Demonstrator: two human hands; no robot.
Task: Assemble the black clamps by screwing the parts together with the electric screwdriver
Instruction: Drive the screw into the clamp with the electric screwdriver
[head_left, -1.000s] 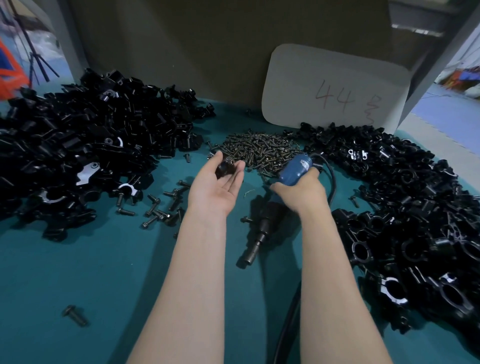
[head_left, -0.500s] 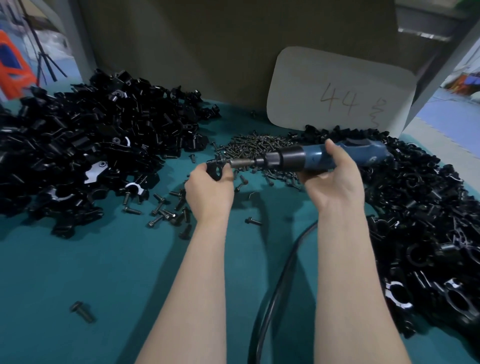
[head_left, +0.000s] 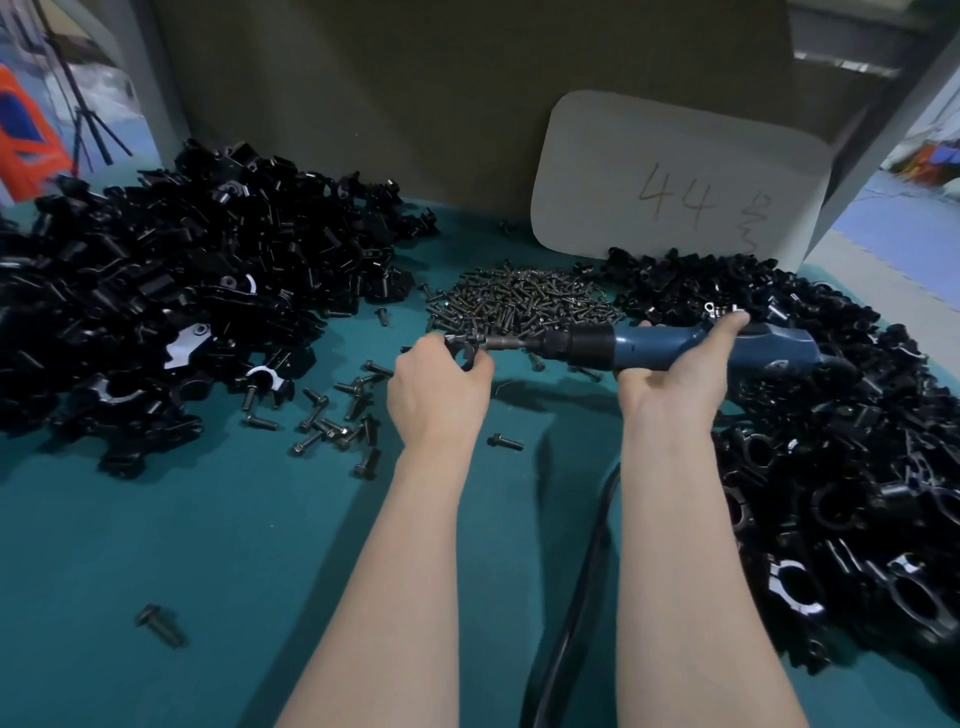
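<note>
My left hand (head_left: 439, 389) grips a small black clamp (head_left: 467, 349) above the green table. My right hand (head_left: 675, 376) holds the blue electric screwdriver (head_left: 675, 345) level, its bit pointing left and touching the clamp's right side. A screw appears to sit between bit and clamp. Behind the hands lies a pile of dark screws (head_left: 519, 301). Most of the clamp is hidden by my fingers.
A big heap of black clamp parts (head_left: 171, 291) fills the left, another heap (head_left: 831, 467) the right. Loose bolts (head_left: 337, 421) lie left of my left hand, one bolt (head_left: 158, 623) near the front. The screwdriver's black cable (head_left: 582, 571) runs toward me. A grey board marked 44 (head_left: 675, 182) stands behind.
One second ago the screwdriver stood bit-down on the table and my left palm lay open with the clamp. Now the tool is lifted level against the clamp, which my left hand grips.
</note>
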